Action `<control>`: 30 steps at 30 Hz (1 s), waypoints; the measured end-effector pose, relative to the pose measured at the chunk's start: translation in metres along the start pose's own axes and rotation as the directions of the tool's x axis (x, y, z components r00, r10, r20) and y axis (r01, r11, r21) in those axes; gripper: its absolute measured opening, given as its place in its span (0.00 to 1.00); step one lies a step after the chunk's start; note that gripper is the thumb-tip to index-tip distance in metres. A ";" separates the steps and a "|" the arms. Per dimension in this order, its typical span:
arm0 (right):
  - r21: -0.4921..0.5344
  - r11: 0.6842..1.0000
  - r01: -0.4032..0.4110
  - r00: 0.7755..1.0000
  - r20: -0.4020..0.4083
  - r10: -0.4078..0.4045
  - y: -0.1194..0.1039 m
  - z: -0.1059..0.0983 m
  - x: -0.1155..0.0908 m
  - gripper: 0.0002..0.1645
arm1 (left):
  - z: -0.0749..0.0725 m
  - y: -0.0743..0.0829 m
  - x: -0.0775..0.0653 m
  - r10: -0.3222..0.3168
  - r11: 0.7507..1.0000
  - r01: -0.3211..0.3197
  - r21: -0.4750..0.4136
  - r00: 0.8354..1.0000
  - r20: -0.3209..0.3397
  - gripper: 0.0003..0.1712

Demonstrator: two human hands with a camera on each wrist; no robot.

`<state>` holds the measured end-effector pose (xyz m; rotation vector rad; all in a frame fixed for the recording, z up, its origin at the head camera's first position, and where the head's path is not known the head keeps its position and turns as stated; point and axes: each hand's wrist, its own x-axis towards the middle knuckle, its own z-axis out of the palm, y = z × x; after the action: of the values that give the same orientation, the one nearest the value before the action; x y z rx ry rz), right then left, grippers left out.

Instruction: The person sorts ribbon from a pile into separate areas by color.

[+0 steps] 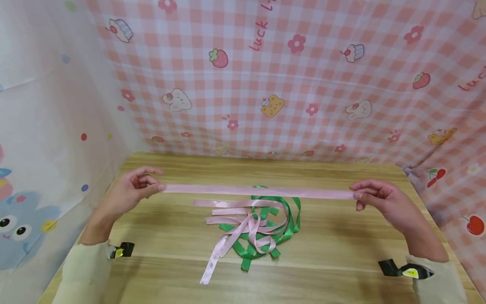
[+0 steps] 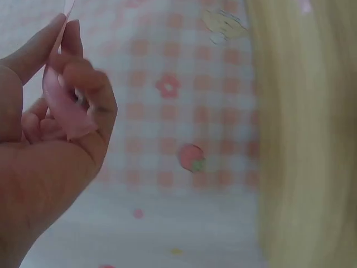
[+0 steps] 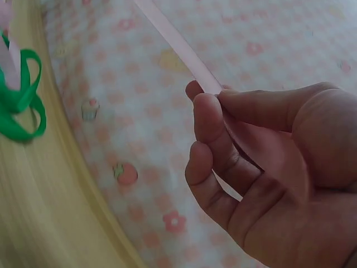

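Note:
A pink ribbon [image 1: 258, 191] is stretched straight and nearly level above the table. My left hand [image 1: 130, 188] pinches its left end between thumb and fingers; in the left wrist view a short tail of the ribbon [image 2: 67, 106] curls into the palm. At the other end my right hand [image 1: 379, 198] pinches it between thumb and forefinger, and its tail [image 3: 279, 162] lies against the palm in the right wrist view. Below the stretched strip, a loose heap of pink ribbons [image 1: 228, 240] and green ribbons [image 1: 292, 226] lies tangled on the table, overlapping each other.
The wooden table [image 1: 171, 270] spans the lower part of the head view. A pink checked cloth [image 1: 243, 84] hangs behind it and along the right. On the left hangs a white printed cloth [image 1: 45, 109].

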<state>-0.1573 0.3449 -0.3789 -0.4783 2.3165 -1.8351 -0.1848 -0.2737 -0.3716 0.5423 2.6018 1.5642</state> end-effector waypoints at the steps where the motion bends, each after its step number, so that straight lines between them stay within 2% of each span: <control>1: -0.001 1.000 -0.006 1.000 -0.008 0.006 0.004 -0.004 -0.001 0.14 | -0.002 -0.007 0.000 0.002 1.000 -0.002 -0.031 1.000 0.016 0.18; 4: -0.033 0.998 -0.044 0.998 -0.056 0.042 0.015 -0.014 -0.005 0.12 | -0.008 -0.027 -0.001 -0.002 0.992 0.012 -0.130 0.997 0.073 0.18; 6: -0.027 0.998 -0.059 0.995 -0.087 0.056 0.023 -0.019 -0.005 0.10 | -0.008 -0.039 0.000 -0.032 0.987 0.046 -0.157 0.995 0.091 0.17; 8: 0.030 0.998 -0.060 0.992 -0.109 0.062 0.031 -0.021 -0.003 0.09 | -0.006 -0.050 0.002 -0.085 0.982 0.099 -0.161 0.993 0.087 0.16; 10: 0.129 0.991 -0.042 0.991 -0.122 0.058 0.040 -0.021 0.000 0.09 | -0.003 -0.058 0.005 -0.142 0.975 0.152 -0.161 0.987 0.075 0.16; 13: 0.287 0.958 -0.020 0.986 -0.155 0.067 0.052 -0.020 0.004 0.09 | 0.001 -0.069 0.009 -0.210 0.962 0.216 -0.167 0.976 0.054 0.17; 16: 0.366 0.930 -0.030 0.967 -0.223 0.119 0.062 -0.020 0.009 0.07 | 0.003 -0.078 0.014 -0.263 0.943 0.264 -0.203 0.964 0.033 0.21; 18: 0.384 0.922 -0.055 0.943 -0.284 0.174 0.068 -0.021 0.013 0.04 | 0.005 -0.084 0.018 -0.304 0.924 0.299 -0.239 0.952 0.017 0.25; 22: 0.431 0.895 -0.111 0.879 -0.378 0.291 0.083 -0.024 0.028 0.03 | 0.013 -0.095 0.031 -0.379 0.861 0.338 -0.381 0.925 -0.036 0.32; 25: 0.424 0.895 -0.140 0.830 -0.442 0.340 0.095 -0.023 0.042 0.04 | 0.024 -0.104 0.045 -0.438 0.784 0.330 -0.526 0.894 -0.092 0.31; 27: 0.418 0.896 -0.151 0.797 -0.484 0.360 0.103 -0.021 0.052 0.03 | 0.033 -0.109 0.055 -0.479 0.725 0.306 -0.617 0.868 -0.133 0.28; 30: 0.437 0.886 -0.153 0.746 -0.537 0.393 0.113 -0.015 0.065 0.04 | 0.043 -0.114 0.068 -0.541 0.665 0.277 -0.693 0.819 -0.191 0.23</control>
<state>-0.2405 0.3598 -0.4796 0.5910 2.0947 -2.4327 -0.2690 -0.2633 -0.4824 -0.4450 1.9206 2.3481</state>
